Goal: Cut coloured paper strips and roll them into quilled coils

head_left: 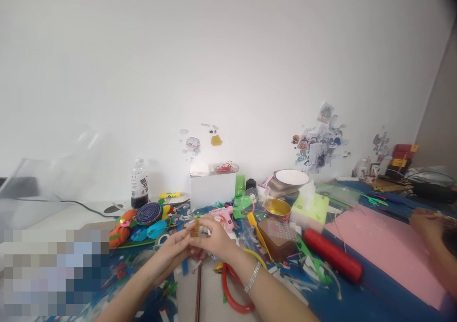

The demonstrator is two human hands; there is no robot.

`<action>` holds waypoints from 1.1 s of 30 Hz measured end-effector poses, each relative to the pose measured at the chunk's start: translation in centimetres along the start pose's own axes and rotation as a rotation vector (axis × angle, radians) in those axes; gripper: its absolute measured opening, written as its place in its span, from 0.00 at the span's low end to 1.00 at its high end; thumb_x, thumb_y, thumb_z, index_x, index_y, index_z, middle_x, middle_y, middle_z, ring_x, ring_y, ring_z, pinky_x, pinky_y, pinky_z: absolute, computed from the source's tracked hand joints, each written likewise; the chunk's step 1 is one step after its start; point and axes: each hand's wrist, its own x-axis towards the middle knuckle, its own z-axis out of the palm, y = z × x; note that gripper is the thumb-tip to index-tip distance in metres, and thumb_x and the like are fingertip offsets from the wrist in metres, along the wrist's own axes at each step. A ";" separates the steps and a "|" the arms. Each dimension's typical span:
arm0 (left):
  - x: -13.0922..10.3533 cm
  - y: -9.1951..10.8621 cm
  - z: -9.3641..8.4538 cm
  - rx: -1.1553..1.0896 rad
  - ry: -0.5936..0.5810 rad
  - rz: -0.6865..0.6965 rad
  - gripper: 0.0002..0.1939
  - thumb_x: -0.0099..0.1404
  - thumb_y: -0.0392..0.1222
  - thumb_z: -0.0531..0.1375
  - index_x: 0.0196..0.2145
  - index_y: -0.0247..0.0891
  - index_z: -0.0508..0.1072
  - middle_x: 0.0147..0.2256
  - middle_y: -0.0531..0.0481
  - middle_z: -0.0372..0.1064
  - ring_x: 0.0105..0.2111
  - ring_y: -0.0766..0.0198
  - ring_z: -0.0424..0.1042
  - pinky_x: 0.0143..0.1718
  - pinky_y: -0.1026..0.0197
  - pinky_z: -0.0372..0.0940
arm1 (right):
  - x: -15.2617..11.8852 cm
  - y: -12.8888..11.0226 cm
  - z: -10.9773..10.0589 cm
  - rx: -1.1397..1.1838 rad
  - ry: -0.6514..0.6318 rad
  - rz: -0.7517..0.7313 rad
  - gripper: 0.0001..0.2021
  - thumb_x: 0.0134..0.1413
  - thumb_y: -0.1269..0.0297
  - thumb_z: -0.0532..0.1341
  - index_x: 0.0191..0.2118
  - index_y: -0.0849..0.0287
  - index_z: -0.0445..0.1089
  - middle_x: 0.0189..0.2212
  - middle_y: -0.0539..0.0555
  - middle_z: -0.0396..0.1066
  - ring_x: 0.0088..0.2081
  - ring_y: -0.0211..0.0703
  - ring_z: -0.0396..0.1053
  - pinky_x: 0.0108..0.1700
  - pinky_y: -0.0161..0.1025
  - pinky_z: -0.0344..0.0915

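Note:
My left hand (178, 241) and my right hand (213, 236) meet over the middle of the table. Between their fingertips is a small yellow-brown ridged piece (196, 227), held upright; its lower part is hidden by the fingers. Both hands are closed around it. A silvery bracelet sits on my right wrist. Below the hands lie a grey board (212, 293), a thin brown rod (198, 291) and a red loop of tubing (228, 296). Just behind them is a pink glue gun (224, 216).
Paper scraps litter the blue table. A brown box (278, 238), red thread spool (333, 255), tissue box (310, 208) and pink sheet (382, 248) lie right. A bottle (139, 184) and colourful craft turtle (148, 213) stand left. Another person's hand (428, 226) is far right.

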 end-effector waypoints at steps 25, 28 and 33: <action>-0.2 0.8 0.9 0.079 -0.047 -0.012 0.12 0.53 0.46 0.62 0.22 0.33 0.70 0.21 0.52 0.61 0.25 0.66 0.60 0.29 0.63 0.57 | 0.0 0.5 -0.7 0.039 -0.128 -0.070 0.09 0.50 0.57 0.61 0.34 0.55 0.73 0.41 0.52 0.67 0.47 0.43 0.61 0.50 0.39 0.55; -0.1 0.4 0.7 0.002 -0.044 -0.017 0.11 0.55 0.45 0.61 0.25 0.33 0.72 0.23 0.50 0.63 0.25 0.65 0.61 0.30 0.61 0.57 | 0.1 0.5 -0.6 0.044 -0.101 -0.063 0.09 0.46 0.59 0.64 0.34 0.56 0.72 0.40 0.52 0.68 0.46 0.44 0.62 0.49 0.39 0.55; 0.0 0.1 0.3 -0.016 -0.014 -0.032 0.10 0.53 0.44 0.63 0.30 0.33 0.72 0.24 0.51 0.63 0.26 0.66 0.61 0.32 0.61 0.57 | 0.0 0.4 -0.4 0.069 -0.044 -0.032 0.14 0.41 0.62 0.67 0.38 0.56 0.71 0.37 0.51 0.68 0.44 0.44 0.63 0.46 0.38 0.57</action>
